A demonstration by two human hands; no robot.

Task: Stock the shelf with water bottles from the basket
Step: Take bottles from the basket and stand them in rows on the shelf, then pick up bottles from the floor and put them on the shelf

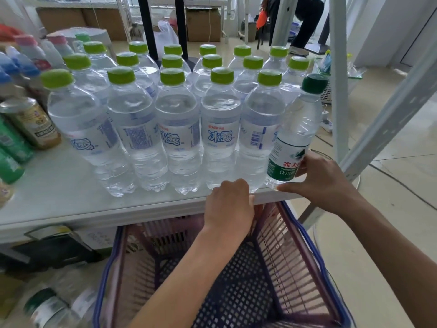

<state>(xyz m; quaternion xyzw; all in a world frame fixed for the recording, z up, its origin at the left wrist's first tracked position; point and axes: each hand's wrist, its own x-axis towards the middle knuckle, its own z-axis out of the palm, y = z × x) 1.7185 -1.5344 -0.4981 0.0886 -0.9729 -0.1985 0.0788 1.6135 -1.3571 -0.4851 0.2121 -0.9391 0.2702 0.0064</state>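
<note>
Right hand (324,181) grips the bottle (295,133), standing it on the shelf (59,190); left hand (228,207) holds the edge; next, let go gently

Pale tiled floor (402,162), cardboard boxes (203,24), white posts (338,67)

Bottle caps (172,76): lime green, row after row.
Water bottles (177,129): clear; white labels with blue characters, small red print, blue barcodes.
Right-end bottle (287,155): 1 dark green cap; label white above, green below, red characters.
Shelf (59,185): white.
Basket (272,245): pink-purple lattice grid, blue rim.
Can (30,121): gold and cream, silver top.
Left bottles (11,143): green wrappers.
Far-left caps (23,65): blue, with pink ones behind.
Floor (390,209): beige tiles.
Boxes (203,22): brown cardboard.
</note>
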